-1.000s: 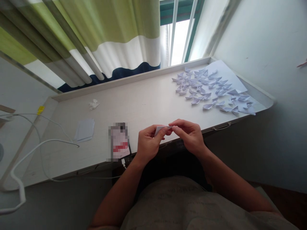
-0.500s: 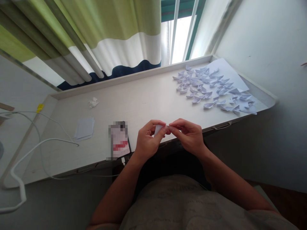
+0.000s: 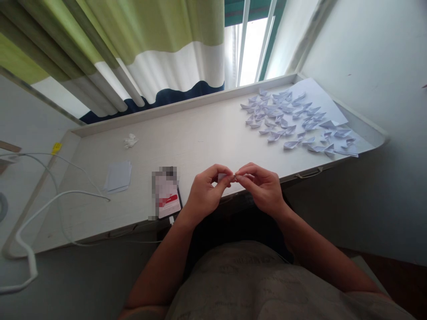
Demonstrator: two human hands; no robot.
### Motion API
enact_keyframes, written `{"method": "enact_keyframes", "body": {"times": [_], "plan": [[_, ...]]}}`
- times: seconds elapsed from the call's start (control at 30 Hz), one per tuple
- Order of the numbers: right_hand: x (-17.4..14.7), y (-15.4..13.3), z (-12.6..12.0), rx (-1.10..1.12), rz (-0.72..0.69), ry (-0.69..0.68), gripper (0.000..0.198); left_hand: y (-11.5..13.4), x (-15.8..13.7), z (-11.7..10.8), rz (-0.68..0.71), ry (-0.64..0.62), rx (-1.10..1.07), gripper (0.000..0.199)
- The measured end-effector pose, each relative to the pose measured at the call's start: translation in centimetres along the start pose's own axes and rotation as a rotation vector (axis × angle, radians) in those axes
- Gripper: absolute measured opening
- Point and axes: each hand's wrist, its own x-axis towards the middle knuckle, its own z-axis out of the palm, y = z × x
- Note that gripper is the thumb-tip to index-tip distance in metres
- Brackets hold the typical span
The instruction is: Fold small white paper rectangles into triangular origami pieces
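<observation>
Just over the front edge of the table, my left hand (image 3: pixel 209 191) and my right hand (image 3: pixel 263 186) meet fingertip to fingertip. Between them they pinch a small piece of white paper (image 3: pixel 220 177). Most of it is covered by my fingers, so its folded shape cannot be made out. Many small folded paper boats (image 3: pixel 291 145) lie spread on the right side of the table, some on a larger white sheet (image 3: pixel 325 100). A stack of small white paper sheets (image 3: pixel 119 175) lies to the left.
On the white table (image 3: pixel 187 133), a phone (image 3: pixel 169 200) with a charging cable lies by the front edge, left of my hands. A crumpled tissue (image 3: pixel 130 141) sits farther back. White cables (image 3: pixel 56 200) loop over the left side. A curtain (image 3: pixel 150 44) hangs behind.
My fingertips have drawn closer together on the paper, and less of it shows beside my left thumb. The boats and the stack have stayed in place.
</observation>
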Motion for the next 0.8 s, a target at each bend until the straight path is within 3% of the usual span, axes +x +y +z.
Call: {"method": "enact_keyframes", "body": {"times": [0.07, 0.23, 0.3, 0.47, 0.63, 0.8], "plan": [[0.1, -0.2, -0.2, 0.014, 0.035, -0.035, 0.02, 0.0, -0.1, -0.2, 0.011, 0.0, 0.003, 0.011], [0.8, -0.8, -1.3, 0.122, 0.303, -0.179, 0.03, 0.5, -0.3, -0.8, 0.01, -0.097, 0.065, 0.017], [0.9, -1.0, -1.7, 0.084, 0.325, -0.249, 0.031, 0.8, -0.2, -1.1, 0.003, -0.122, 0.076, 0.018], [0.6, -1.5, -2.2, -0.174, 0.144, -0.328, 0.028, 0.8, -0.2, -1.4, -0.034, -0.156, 0.066, 0.021], [0.4, -1.1, -2.3, -0.468, -0.104, -0.278, 0.024, 0.5, -0.1, -1.3, -0.088, -0.141, -0.064, 0.027], [0.6, -0.7, -2.4, -0.482, -0.098, -0.192, 0.028, 0.0, -0.1, -1.1, -0.1, -0.049, -0.14, 0.03]]}}
